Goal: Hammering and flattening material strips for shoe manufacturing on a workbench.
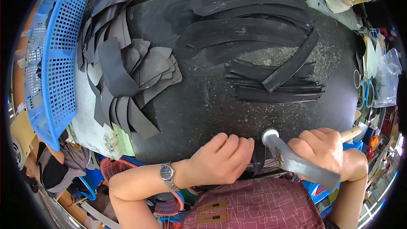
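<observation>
In my right hand (320, 146), closed round its wooden handle, is a hammer (303, 165). Its grey metal head hangs over the near table edge, and the round face is up close to my left hand. My left hand (224, 159) is closed at that edge, gripping a black strip (258, 157) that droops over the side. The curled fingers cover most of the strip. Farther up the table lie several narrow black strips (280, 93), one of them slanting across the others. Behind them are wide curved black pieces (246, 33) in overlapping layers.
The dark table mat (190, 101) carries a heap of dark grey flat pieces (146, 70) at its left. A blue perforated basket (61, 59) stands on edge beyond them. Scissors (365, 93) and a clear plastic bag (388, 78) are at the right. A red basket (112, 169) sits below the table.
</observation>
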`<move>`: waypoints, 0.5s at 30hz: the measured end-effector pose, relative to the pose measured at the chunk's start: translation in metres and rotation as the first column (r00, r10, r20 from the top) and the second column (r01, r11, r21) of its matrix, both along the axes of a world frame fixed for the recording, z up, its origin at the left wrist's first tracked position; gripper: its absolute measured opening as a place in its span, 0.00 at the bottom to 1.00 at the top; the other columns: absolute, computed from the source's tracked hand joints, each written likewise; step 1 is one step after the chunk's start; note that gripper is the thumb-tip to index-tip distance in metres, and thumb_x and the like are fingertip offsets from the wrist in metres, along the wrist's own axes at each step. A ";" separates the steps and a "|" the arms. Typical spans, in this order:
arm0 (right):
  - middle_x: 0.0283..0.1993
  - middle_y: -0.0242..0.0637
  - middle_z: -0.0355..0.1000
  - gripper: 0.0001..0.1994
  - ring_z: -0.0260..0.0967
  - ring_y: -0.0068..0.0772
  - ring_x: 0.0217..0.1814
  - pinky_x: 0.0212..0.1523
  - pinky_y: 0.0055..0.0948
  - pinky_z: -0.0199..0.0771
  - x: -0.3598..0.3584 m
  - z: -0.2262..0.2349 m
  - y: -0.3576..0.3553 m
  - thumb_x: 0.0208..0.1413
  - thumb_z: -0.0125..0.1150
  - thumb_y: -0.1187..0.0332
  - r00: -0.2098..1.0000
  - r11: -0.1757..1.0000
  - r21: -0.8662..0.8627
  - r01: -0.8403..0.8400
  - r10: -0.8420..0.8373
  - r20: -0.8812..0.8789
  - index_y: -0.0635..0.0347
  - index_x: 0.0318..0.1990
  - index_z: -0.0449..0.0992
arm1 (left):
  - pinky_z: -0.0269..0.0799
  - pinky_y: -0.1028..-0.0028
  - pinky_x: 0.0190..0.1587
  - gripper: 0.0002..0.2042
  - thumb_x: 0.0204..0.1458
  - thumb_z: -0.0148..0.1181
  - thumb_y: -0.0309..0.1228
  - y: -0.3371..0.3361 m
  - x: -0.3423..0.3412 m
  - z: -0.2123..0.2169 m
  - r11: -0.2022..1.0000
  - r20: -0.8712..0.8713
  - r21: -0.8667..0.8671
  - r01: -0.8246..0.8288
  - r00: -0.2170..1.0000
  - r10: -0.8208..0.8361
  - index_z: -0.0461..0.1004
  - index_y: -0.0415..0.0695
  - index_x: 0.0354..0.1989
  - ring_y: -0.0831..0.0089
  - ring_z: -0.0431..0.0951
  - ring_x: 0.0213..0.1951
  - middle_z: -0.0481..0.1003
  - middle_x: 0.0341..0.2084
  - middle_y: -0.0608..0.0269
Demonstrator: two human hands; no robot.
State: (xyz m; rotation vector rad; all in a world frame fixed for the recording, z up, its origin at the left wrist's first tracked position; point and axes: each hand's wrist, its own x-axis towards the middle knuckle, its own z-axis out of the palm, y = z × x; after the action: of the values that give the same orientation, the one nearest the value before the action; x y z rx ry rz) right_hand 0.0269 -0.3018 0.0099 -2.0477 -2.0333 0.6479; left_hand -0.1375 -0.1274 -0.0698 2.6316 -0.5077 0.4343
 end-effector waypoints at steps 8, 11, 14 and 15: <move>0.21 0.27 0.56 0.13 0.59 0.22 0.17 0.16 0.23 0.57 -0.004 0.005 0.019 0.33 0.55 0.65 0.984 0.996 0.053 -0.079 0.069 0.164 0.59 0.30 0.68 | 0.67 0.74 0.35 0.17 0.42 0.51 0.30 -0.010 -0.009 0.006 0.973 0.010 0.230 0.025 1.000 -0.029 0.74 0.27 0.35 0.67 0.70 0.34 0.72 0.34 0.53; 0.21 0.27 0.56 0.13 0.59 0.22 0.17 0.16 0.23 0.57 -0.006 0.003 0.017 0.33 0.55 0.64 0.976 0.986 -0.050 -0.157 0.163 0.144 0.59 0.30 0.67 | 0.67 0.74 0.35 0.18 0.42 0.51 0.31 -0.011 -0.013 0.007 0.988 -0.052 0.154 0.008 0.999 0.000 0.74 0.26 0.36 0.66 0.69 0.34 0.72 0.36 0.52; 0.21 0.28 0.56 0.13 0.59 0.21 0.17 0.16 0.23 0.57 -0.004 0.007 0.019 0.34 0.54 0.64 0.982 0.993 0.046 -0.110 0.101 0.160 0.59 0.31 0.67 | 0.67 0.75 0.33 0.18 0.43 0.53 0.29 -0.014 -0.015 0.012 0.991 -0.075 0.130 -0.020 0.997 0.030 0.74 0.28 0.40 0.69 0.68 0.31 0.68 0.31 0.59; 0.21 0.28 0.56 0.13 0.60 0.22 0.18 0.16 0.22 0.57 -0.010 0.007 0.020 0.35 0.55 0.66 0.974 0.986 -0.070 -0.154 0.163 0.155 0.60 0.31 0.67 | 0.67 0.75 0.33 0.17 0.43 0.53 0.29 -0.017 -0.018 0.014 0.992 -0.119 0.114 -0.055 0.991 0.068 0.74 0.29 0.39 0.68 0.69 0.31 0.68 0.30 0.59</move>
State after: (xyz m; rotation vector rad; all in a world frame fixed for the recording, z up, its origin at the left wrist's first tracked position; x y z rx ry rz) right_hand 0.0171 -0.2813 0.0173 -2.0438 -2.3137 0.5913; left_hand -0.1553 -0.1442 -0.0559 2.7656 -0.4230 0.2680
